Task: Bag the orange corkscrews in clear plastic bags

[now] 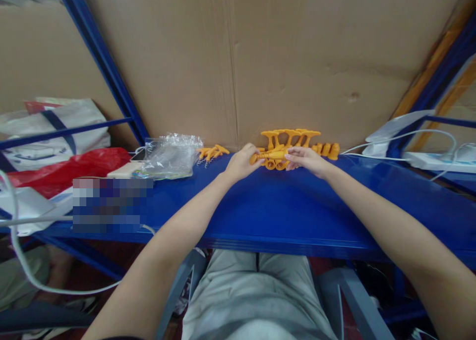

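Observation:
An orange plastic piece (274,155), long and narrow, is held sideways above the back of the blue table. My left hand (242,163) is closed around its left end. At its other end, my right hand (305,160) pinches with thumb and fingers. Just behind stand several orange T-shaped pieces (290,133) against the cardboard. Orange parts with round openings (275,164) show below the held piece. Short, rounded orange pieces (333,151) stand in a row right of my right hand. Left of my left hand lie orange handles with metal corkscrew spirals (212,152).
A blue table (282,211) runs along a cardboard wall (282,57). Clear plastic bags (171,154), a red bag (74,169) and a white bag (85,124) lie at left. White cables (22,260) hang there. A power strip (442,161) sits at right.

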### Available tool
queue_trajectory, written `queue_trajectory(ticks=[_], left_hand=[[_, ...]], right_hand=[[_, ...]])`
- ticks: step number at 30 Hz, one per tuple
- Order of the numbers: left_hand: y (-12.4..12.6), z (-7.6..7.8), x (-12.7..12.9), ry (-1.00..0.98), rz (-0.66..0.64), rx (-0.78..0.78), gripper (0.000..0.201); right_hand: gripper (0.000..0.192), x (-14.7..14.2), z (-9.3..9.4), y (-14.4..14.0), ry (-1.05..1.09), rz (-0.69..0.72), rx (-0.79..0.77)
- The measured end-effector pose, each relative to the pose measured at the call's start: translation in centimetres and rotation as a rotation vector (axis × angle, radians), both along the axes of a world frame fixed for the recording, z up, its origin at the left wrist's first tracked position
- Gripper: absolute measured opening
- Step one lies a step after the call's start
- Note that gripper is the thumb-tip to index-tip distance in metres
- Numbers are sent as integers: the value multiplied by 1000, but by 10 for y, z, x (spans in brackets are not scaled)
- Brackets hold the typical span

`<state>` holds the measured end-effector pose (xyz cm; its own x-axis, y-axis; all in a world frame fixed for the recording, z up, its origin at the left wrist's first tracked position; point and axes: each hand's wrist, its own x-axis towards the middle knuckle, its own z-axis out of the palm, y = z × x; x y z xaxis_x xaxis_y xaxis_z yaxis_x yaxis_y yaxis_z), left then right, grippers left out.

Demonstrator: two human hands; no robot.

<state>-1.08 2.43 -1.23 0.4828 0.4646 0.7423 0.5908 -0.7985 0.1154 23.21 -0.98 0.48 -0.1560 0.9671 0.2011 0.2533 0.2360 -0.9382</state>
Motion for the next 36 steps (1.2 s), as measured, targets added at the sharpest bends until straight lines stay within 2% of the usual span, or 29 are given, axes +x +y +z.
queue_trajectory(ticks=[4, 8, 11, 16, 21, 28, 36], left_hand=[[-4, 1, 1, -49, -56, 23, 33], [-4, 0, 2, -9, -74, -1, 25], [-3, -2, 1, 24, -56, -13, 19], [-2, -3, 1, 58, -60, -47, 14], [-1, -4, 1, 75, -65, -44, 12], [0, -5, 2, 73, -84, -33, 10], [2, -7, 1, 79, -84, -30, 10]], right_hand=[[12, 15, 7, 4, 69, -107, 1], [4, 45, 7, 16, 135, -296, 1], [4, 65, 1, 24, 147, -442, -16], [9, 81, -11, 31, 17, -595, -60], [15, 86, -18, 34, -44, -630, -79], [19, 99, -30, 45, 23, -499, -208], [17, 109, -34, 49, 58, -479, -245]])
